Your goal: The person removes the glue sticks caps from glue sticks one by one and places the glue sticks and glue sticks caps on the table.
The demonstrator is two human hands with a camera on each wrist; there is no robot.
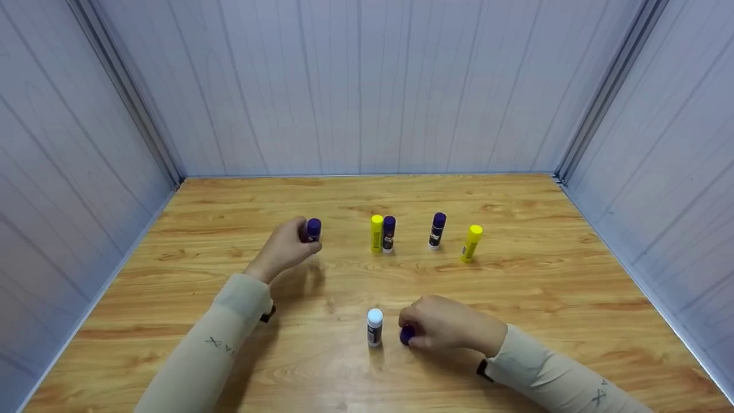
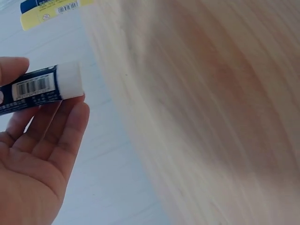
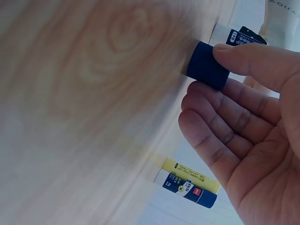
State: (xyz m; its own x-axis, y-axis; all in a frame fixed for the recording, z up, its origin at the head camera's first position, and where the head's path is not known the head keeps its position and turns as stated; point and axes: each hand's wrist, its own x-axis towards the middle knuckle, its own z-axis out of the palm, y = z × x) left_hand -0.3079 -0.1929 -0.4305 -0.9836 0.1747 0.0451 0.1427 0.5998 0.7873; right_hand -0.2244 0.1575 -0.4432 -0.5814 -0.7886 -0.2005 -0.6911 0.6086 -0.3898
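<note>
Just left of the right grip (image 1: 438, 330) stands an uncapped glue stick (image 1: 374, 327) on the table (image 1: 545, 298). Right of the left grip (image 1: 289, 246), 4 capped sticks (image 1: 389, 234) stand in a row, well behind the right grip.

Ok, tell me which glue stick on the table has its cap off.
The glue stick nearest the right hand, standing alone in front with its white top bare; the four behind wear purple or yellow caps.

Cap (image 1: 408, 334) half hidden under right hand (image 1: 441, 324)
</note>
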